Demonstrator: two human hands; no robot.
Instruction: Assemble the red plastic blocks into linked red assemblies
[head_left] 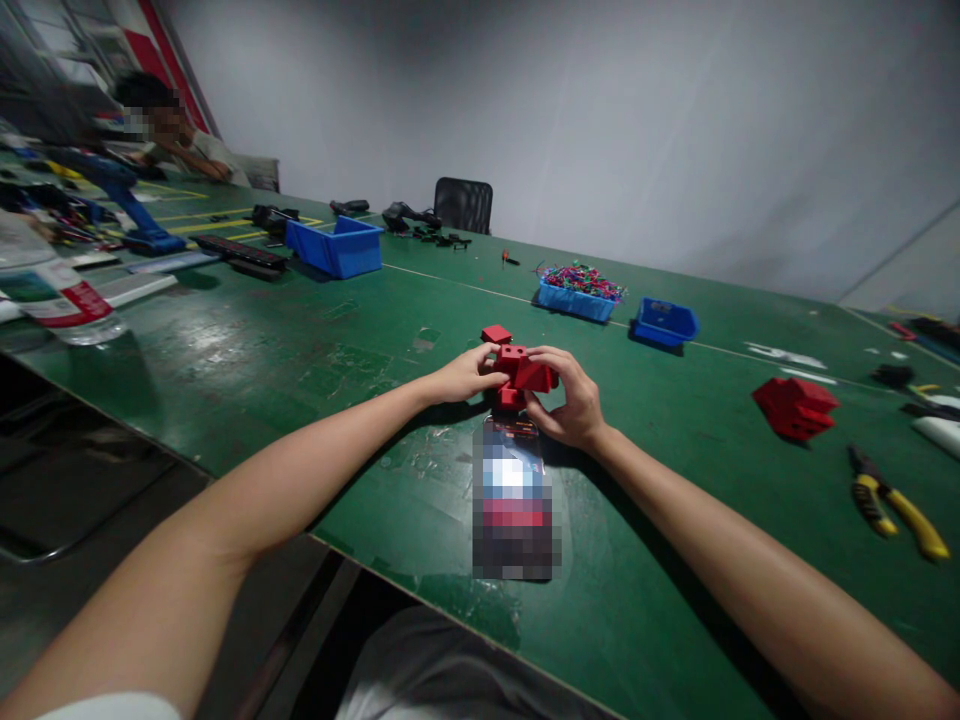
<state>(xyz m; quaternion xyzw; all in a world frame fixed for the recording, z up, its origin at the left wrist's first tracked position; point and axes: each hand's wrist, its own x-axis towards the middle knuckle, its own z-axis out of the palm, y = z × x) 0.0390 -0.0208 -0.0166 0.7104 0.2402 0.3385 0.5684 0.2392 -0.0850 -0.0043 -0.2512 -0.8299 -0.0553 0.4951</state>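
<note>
Red block-shaped parts (534,376) sit between my two hands, just beyond a phone (517,500) lying on the green table. My left hand (472,376) grips them from the left, thumb and fingers closing on one block with small holes in its top. From the right, my right hand (571,400) curls its fingers over an angled red piece. A further red block (496,334) shows just behind the left fingertips, and a small red piece (510,399) sits low between the hands. Whether these pieces are joined I cannot tell.
Right of my hands lie another red part (796,408) and yellow-handled pliers (896,505). Farther back stand a blue bin of colourful wires (577,300), a smaller blue bin (664,322) and a larger one (336,247). A bottle (60,285) and a blue drill (139,205) are left, near a seated person.
</note>
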